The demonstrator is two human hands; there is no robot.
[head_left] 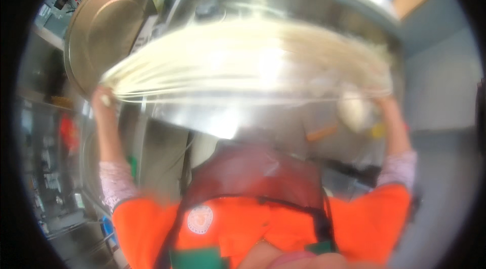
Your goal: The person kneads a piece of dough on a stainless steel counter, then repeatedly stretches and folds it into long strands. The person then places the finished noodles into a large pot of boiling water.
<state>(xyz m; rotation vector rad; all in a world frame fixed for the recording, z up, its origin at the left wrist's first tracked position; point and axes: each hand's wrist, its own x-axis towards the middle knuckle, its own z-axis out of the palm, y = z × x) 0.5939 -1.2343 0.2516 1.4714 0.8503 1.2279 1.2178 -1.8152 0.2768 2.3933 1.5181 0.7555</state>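
A wide bundle of pale noodle dough strands [212, 56] stretches between my hands above a metal worktop. On the left side, my left hand [104, 96] grips one gathered end of the strands. My right hand [379, 92] is closed around the other end, partly hidden by the blurred strands. A pale lump [353, 109], probably dough, shows just inside my right forearm; whether it hangs or rests on the worktop cannot be told. Motion blurs the middle of the bundle.
The stainless steel worktop [228, 115] lies beneath the strands. A large round metal lid or pan [110, 30] stands at the upper left. Beyond the strands sits a small dark object [209, 11]. An orange-edged item [321, 132] lies near the worktop's front right.
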